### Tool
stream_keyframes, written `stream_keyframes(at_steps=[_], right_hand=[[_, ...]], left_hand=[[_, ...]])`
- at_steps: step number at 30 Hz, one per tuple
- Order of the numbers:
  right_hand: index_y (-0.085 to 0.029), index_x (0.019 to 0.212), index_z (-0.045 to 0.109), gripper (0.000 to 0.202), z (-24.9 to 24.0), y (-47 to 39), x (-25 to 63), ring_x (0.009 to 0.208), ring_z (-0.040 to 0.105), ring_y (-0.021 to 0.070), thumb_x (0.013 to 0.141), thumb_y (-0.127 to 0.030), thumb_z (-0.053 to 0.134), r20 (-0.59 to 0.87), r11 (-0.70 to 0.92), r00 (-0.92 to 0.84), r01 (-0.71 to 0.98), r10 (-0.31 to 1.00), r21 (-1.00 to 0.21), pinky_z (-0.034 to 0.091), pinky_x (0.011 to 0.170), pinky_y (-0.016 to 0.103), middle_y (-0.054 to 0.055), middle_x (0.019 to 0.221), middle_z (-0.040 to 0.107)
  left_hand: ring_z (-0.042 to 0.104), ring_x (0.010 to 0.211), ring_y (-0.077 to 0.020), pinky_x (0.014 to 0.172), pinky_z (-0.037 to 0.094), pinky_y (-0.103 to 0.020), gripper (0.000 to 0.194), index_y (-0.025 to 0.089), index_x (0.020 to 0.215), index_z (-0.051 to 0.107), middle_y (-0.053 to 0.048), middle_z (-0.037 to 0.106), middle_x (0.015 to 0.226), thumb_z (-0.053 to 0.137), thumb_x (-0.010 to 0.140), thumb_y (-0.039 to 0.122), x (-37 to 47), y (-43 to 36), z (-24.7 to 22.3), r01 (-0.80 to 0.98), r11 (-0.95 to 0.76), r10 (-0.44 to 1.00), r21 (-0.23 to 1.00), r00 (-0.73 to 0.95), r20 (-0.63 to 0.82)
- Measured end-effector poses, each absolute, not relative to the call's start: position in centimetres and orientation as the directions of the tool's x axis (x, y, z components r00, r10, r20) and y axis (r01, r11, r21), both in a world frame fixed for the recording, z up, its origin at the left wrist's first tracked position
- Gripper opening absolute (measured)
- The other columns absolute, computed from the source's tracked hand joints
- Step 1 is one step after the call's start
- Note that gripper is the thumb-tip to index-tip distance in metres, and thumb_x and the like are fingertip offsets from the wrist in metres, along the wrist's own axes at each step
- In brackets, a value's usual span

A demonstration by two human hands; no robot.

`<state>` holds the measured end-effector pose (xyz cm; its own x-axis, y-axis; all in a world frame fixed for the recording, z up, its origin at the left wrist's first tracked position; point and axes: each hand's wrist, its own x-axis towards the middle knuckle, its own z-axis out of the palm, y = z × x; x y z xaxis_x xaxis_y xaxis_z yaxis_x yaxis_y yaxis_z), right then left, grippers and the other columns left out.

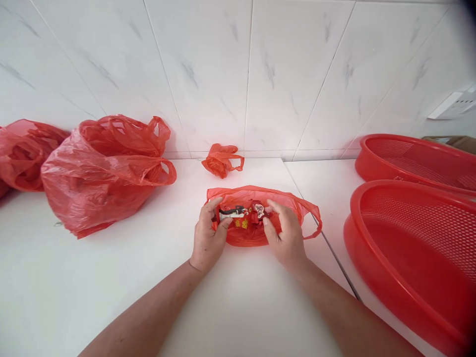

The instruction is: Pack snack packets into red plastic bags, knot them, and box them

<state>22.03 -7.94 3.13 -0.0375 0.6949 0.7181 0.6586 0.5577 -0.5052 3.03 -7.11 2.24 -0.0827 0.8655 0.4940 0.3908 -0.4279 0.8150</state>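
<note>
In the middle of the table, a red plastic bag (247,241) lies with its mouth spread and its handle loop to the right. Over the opening, my left hand (210,233) grips a red candy packet (238,216) with a black-and-white picture and yellow lettering, thumb in front. Thumb and fingers of my right hand (285,230) close about a smaller dark-red wrapped candy (259,210) with a pale label. The two wrappers are side by side, nearly touching. What lies deeper in the bag is hidden by the hands and wrappers.
A small crumpled red bag (222,161) sits by the tiled wall. Two bulky red bags, one large (100,188) and one behind it (26,153), stand left. On the right are two red perforated baskets, near (357,233) and far (372,158). A seam (336,255) crosses the white tabletop.
</note>
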Motion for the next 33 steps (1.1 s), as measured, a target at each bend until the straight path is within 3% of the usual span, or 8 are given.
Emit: stream_keyframes(at_steps=[4, 9, 11, 15, 18, 22, 25, 33], right_hand=[[-0.024, 0.101, 0.061, 0.025, 2.9, -6.8, 23.0, 0.088, 0.060, 0.0199, 0.084, -0.012, 0.046, 0.696, 0.490, -0.076, 0.765, 0.714, -0.419, 0.048, 0.080, 0.039, 0.004, 0.093, 0.065], [-0.021, 0.124, 0.050, 0.043, 2.0, -6.5, 22.9, 0.110, 0.054, 0.0250, 0.082, -0.014, 0.050, 0.603, 0.451, -0.174, 0.822, 0.779, -0.346, 0.045, 0.090, 0.044, 0.010, 0.122, 0.058], [-0.020, 0.129, 0.046, 0.048, 1.8, -6.6, 22.7, 0.112, 0.053, 0.0262, 0.082, -0.016, 0.051, 0.536, 0.412, -0.186, 0.845, 0.824, -0.341, 0.045, 0.090, 0.045, 0.011, 0.124, 0.056], [-0.023, 0.115, 0.058, 0.033, 1.9, -6.6, 22.8, 0.097, 0.059, 0.0226, 0.083, -0.016, 0.052, 0.418, 0.352, -0.186, 0.861, 0.889, -0.366, 0.047, 0.085, 0.041, 0.005, 0.105, 0.065], [-0.023, 0.108, 0.061, 0.027, 2.0, -6.5, 22.9, 0.092, 0.060, 0.0211, 0.082, -0.017, 0.053, 0.411, 0.320, -0.142, 0.857, 0.901, -0.404, 0.048, 0.082, 0.039, 0.004, 0.100, 0.066], [-0.021, 0.131, 0.046, 0.051, 1.7, -6.4, 22.9, 0.109, 0.055, 0.0248, 0.080, -0.019, 0.055, 0.430, 0.321, -0.129, 0.854, 0.894, -0.410, 0.046, 0.089, 0.042, 0.009, 0.123, 0.057], [-0.021, 0.131, 0.047, 0.053, 1.5, -6.3, 22.8, 0.119, 0.049, 0.0259, 0.079, -0.016, 0.054, 0.415, 0.390, -0.228, 0.846, 0.881, -0.363, 0.042, 0.094, 0.044, 0.009, 0.132, 0.051], [-0.024, 0.096, 0.067, 0.026, 2.1, -6.4, 22.7, 0.091, 0.062, 0.0194, 0.080, -0.012, 0.052, 0.443, 0.386, -0.167, 0.795, 0.881, -0.468, 0.046, 0.083, 0.037, 0.002, 0.095, 0.070]], left_hand=[[0.058, 0.093, -0.0173, 0.082, 0.048, -0.034, 0.036, 0.026, 0.120, 0.045, -0.005, 0.058, 0.108, 0.054, 0.085, 0.025, 2.5, -6.6, 2.2, 0.520, -0.449, 0.811, 0.727, -0.105, 0.576], [0.058, 0.086, -0.0139, 0.078, 0.049, -0.030, 0.032, 0.024, 0.116, 0.046, -0.004, 0.057, 0.106, 0.053, 0.085, 0.019, 2.5, -6.4, 1.9, 0.564, -0.489, 0.763, 0.666, -0.095, 0.640], [0.058, 0.084, -0.0129, 0.076, 0.050, -0.029, 0.032, 0.024, 0.114, 0.046, -0.004, 0.057, 0.105, 0.053, 0.083, 0.017, 2.5, -6.4, 1.9, 0.568, -0.493, 0.751, 0.659, -0.104, 0.652], [0.061, 0.086, -0.0136, 0.075, 0.052, -0.028, 0.027, 0.024, 0.104, 0.048, -0.001, 0.060, 0.100, 0.055, 0.080, 0.014, 2.5, -6.3, 2.0, 0.552, -0.515, 0.747, 0.656, -0.086, 0.659], [0.062, 0.091, -0.0149, 0.079, 0.051, -0.030, 0.023, 0.023, 0.096, 0.047, -0.001, 0.063, 0.099, 0.055, 0.078, 0.011, 2.4, -6.2, 2.1, 0.568, -0.545, 0.730, 0.617, -0.041, 0.682], [0.062, 0.090, -0.0141, 0.078, 0.050, -0.027, 0.021, 0.022, 0.083, 0.046, -0.001, 0.063, 0.096, 0.051, 0.074, 0.003, 2.2, -6.2, 2.5, 0.634, -0.589, 0.679, 0.500, 0.054, 0.732], [0.062, 0.090, -0.0136, 0.076, 0.050, -0.025, 0.023, 0.022, 0.077, 0.046, -0.002, 0.063, 0.097, 0.047, 0.072, -0.001, 2.1, -6.1, 2.7, 0.664, -0.620, 0.639, 0.418, 0.119, 0.760], [0.061, 0.092, -0.0149, 0.077, 0.049, -0.026, 0.021, 0.021, 0.078, 0.049, -0.002, 0.064, 0.097, 0.046, 0.072, 0.001, 2.0, -5.7, 2.7, 0.710, -0.578, 0.684, 0.401, 0.154, 0.713]])
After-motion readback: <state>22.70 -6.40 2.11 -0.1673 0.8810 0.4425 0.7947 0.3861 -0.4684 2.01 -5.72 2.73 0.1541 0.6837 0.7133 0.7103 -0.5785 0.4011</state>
